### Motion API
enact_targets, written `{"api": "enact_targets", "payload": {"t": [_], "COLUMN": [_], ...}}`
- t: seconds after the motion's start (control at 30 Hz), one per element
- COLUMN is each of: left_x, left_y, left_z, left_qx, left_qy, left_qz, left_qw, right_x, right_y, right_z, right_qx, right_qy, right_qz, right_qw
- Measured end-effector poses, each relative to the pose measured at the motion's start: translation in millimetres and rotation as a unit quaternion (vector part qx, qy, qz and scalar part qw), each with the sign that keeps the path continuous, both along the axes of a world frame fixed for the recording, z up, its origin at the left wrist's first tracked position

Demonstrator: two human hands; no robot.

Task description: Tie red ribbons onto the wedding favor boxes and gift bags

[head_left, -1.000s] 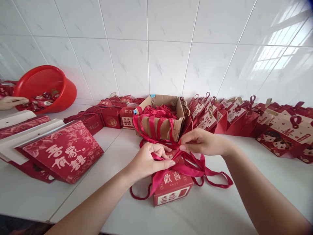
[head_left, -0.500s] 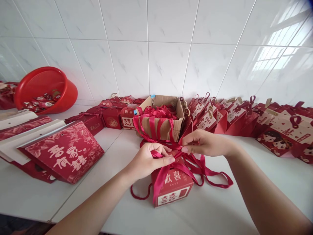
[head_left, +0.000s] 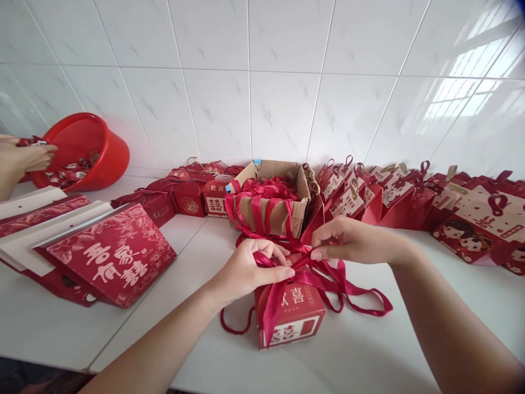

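A small red gift box (head_left: 301, 306) with white and gold characters sits on the white counter in front of me. Red satin ribbon (head_left: 274, 306) lies across its top, one tail hanging over the front. My left hand (head_left: 256, 268) pinches the ribbon above the box between thumb and fingers. Just to its right, my right hand (head_left: 342, 241) pinches another stretch of the ribbon, drawn out between the two hands. Loops of ribbon spread on the counter right of the box. A dark red twisted cord (head_left: 237, 331) curves out at its left. The fingers hide part of the ribbon crossing.
Behind the box stands a cardboard carton (head_left: 268, 216) full of red ribbon. Red boxes (head_left: 188, 198) line the wall left of it, handled gift boxes (head_left: 394, 197) the right. Folded cartons (head_left: 110, 251) lie left. Another person's hand (head_left: 24, 158) holds candies by a tilted red basin (head_left: 117, 158).
My right hand has moved slightly right, pulling the ribbon. The front ribbon tail has shifted right. Another person's hand has come in at the left by the basin.
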State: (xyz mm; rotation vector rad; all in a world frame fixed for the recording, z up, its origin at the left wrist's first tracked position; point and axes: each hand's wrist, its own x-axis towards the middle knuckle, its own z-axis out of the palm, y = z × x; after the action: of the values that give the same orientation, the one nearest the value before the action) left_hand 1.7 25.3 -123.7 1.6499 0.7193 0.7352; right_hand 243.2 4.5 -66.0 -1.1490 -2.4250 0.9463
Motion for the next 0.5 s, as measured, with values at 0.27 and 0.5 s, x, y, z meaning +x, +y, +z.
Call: {"api": "enact_targets", "payload": {"t": [0.27, 0.5], "left_x": [-4.0, -15.8], "left_y": [16.3, 64.8], "left_z": [-0.6, -15.5], "left_qx": [-0.019, -0.029], "left_qy": [-0.115, -0.215], "left_qz": [0.016, 0.345], "left_qw": [0.993, 0.913], "right_x": [7.0, -28.7], "right_y": [-28.1, -35.8], "right_z": [16.1, 0.4], "right_qx": [0.123, 0.046], "right_qy": [0.024, -0.051], "right_qz": [-0.117, -0.026], "right_qw": [0.985, 0.997]}}
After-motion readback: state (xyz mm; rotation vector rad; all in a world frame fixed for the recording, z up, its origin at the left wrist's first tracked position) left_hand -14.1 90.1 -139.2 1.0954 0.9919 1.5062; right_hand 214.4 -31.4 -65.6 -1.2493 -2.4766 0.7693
